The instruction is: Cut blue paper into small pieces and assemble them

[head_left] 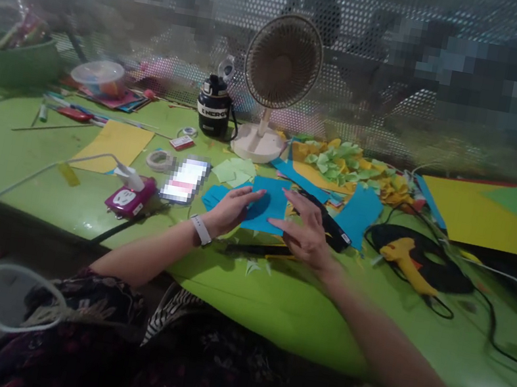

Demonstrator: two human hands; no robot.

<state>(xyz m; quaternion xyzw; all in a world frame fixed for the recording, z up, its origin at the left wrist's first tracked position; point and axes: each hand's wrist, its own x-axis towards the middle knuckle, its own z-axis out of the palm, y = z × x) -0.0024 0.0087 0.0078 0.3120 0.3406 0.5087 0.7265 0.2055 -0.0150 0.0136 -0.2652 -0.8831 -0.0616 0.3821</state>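
Observation:
A square piece of blue paper (270,204) is held over the table by my left hand (230,210), its thumb lying along the paper's left part. The fingers under the sheet are hidden. My right hand (306,230) is at the paper's right edge, fingers spread, with nothing visible gripped between them. More blue paper (214,196) lies by my left hand, and a blue piece (360,213) is beyond my right. Beneath my hands lie scissors (261,249), partly covered, and small paper scraps (253,266). A long black object (339,233) lies beside my right hand.
A yellow glue gun (408,267) rests on a black pad at right, its cable trailing. Behind stand a fan (258,143), a black bottle (213,109) and a heap of paper cutouts (343,165). At left are a phone (185,179), tape roll (160,160) and purple power strip (130,196).

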